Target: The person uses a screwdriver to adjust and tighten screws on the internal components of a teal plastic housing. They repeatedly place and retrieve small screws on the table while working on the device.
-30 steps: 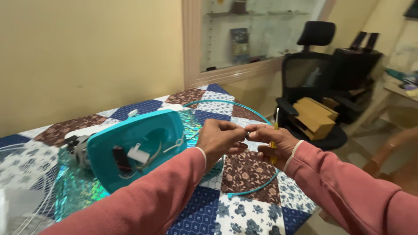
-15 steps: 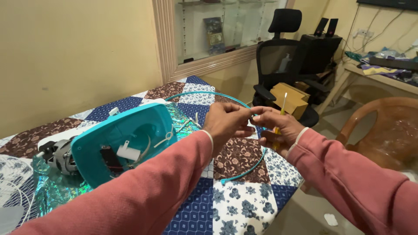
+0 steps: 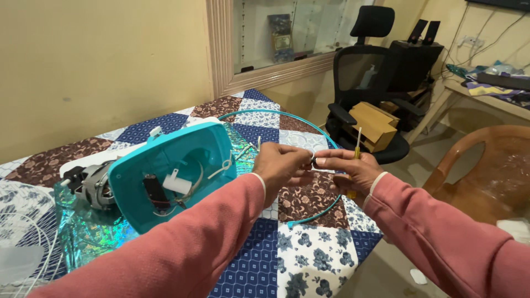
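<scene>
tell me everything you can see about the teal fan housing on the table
The teal fan housing is a glossy plastic shell with rounded corners, tipped on edge so its open hollow faces the camera. Inside are white wires, a small white block and a dark part. A grey metal motor sticks out at its left. It rests on the patchwork tablecloth; neither hand touches it.

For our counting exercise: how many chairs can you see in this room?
2. A black office chair stands beyond the table's far corner with a cardboard box on its seat; a brown plastic chair stands at the right edge. Others may be out of view.
</scene>
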